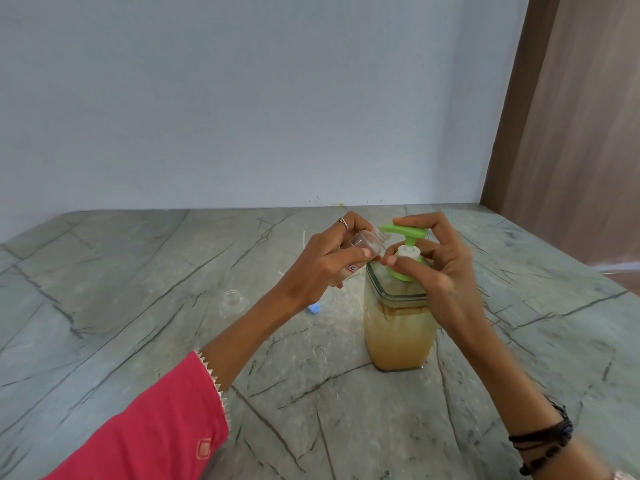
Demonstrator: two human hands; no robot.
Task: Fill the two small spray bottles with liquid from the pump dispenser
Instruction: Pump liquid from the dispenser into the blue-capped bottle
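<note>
Hands meet over the grey veined stone counter (138, 271), close to its back edge by the pale wall. From the head view, the left hand (329, 258) grips a small clear spray bottle (360, 245) with its cap off, tilted so the threaded mouth sits just under the spout of the green pump head (407, 231). The right hand (440, 261) curls round that pump — fingers laid across the top, thumb tucked beside the white collar below. The pump dispenser (398, 327) stands upright on the counter, a squarish clear jar holding cloudy tan liquid. Left of it, apart from both hands, the second spray bottle (233, 301) stands open-necked — clear and hard to make out. A small blue cap (313, 308) lies between that bottle and the dispenser.
</note>
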